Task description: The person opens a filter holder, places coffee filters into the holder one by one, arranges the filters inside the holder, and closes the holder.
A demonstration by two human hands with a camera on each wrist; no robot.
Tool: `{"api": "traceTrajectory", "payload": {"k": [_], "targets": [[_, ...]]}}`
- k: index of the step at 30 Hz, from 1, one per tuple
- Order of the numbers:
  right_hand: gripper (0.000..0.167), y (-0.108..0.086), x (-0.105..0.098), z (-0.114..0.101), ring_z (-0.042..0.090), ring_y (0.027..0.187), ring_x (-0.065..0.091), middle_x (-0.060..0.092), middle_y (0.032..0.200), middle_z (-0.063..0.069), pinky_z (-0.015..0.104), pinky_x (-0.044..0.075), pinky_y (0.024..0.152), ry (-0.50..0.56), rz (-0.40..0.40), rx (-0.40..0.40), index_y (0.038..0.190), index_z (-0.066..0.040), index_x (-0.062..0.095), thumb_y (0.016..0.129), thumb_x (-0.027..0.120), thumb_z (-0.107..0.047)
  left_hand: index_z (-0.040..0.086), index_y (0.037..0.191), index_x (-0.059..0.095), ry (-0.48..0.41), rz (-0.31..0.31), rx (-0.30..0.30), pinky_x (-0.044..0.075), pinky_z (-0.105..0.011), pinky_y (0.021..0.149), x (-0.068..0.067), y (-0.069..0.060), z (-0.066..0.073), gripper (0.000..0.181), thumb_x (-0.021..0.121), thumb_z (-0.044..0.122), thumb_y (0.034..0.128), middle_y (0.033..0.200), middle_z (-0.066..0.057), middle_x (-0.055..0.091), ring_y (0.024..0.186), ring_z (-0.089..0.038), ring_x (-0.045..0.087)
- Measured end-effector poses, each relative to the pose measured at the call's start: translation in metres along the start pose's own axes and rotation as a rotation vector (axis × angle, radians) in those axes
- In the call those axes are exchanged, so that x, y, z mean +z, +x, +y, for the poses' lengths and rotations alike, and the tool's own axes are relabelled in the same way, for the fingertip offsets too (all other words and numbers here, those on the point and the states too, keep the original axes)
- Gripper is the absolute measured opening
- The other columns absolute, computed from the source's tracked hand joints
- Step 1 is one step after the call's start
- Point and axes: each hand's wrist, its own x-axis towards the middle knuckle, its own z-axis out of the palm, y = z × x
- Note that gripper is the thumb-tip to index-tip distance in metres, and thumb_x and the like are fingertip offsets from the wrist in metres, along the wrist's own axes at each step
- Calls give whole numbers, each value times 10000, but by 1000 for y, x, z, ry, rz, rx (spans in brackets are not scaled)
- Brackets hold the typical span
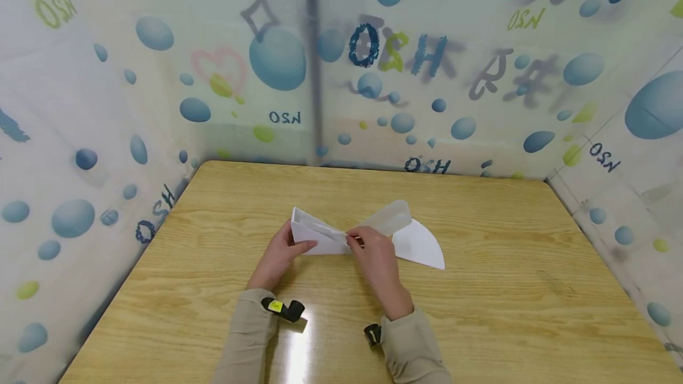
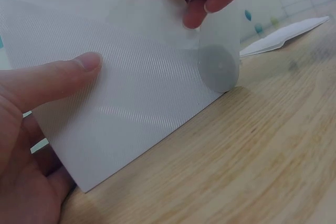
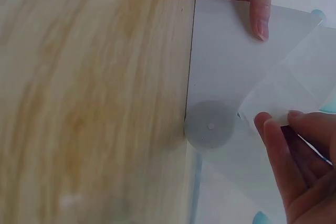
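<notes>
White ribbed sleeve [image 1: 322,243] between two hands, wide end to the person's left.
From my head view I see it low at the middle of the wooden table [image 1: 507,313], a flat, matte wedge with a straight lower edge; its long axis runs left to right, tapering rightward to a rounded, greyish translucent disc [image 3: 210,124]. The left hand [image 1: 281,250] grips the wide end, thumb flat on the near face, fingers behind. The right hand [image 1: 377,256] is nearly closed, thumb and forefinger pinching a thin translucent sheet [image 3: 286,85] at the upper opening. Past it, a round-ended translucent strip [image 1: 386,218] slants up to the far right, beside a white fan-shaped piece [image 1: 421,246].
</notes>
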Motion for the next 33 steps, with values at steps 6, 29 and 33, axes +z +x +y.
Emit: {"api": "traceTrajectory", "payload": {"k": [6, 29, 33], "targets": [[64, 0, 1, 0, 100, 717, 615, 662, 833, -3, 222, 484, 621, -2, 12, 3, 868, -116, 692, 817, 655, -129, 198, 1182, 479, 7, 3, 13, 432, -358, 830, -1, 1, -1, 501, 715, 293, 750, 1113, -44, 556, 1008, -192, 532], [75, 2, 5, -1, -25, 479, 508, 634, 639, -44, 172, 411, 492, -18, -72, 53, 872, -114, 696, 829, 635, -114, 165, 1185, 474, -2, -24, 36, 438, -346, 816, -1, -1, -1, 499, 708, 283, 760, 1107, -70, 557, 993, -209, 537], [84, 3, 7, -1, -63, 419, 464, 631, 629, -31, 164, 390, 446, 4, -125, 96, 893, -114, 682, 843, 615, -113, 172, 1178, 482, -3, -16, 23, 437, -352, 816, 0, -1, -1, 500, 715, 286, 750, 1102, -67, 562, 989, -211, 538]]}}
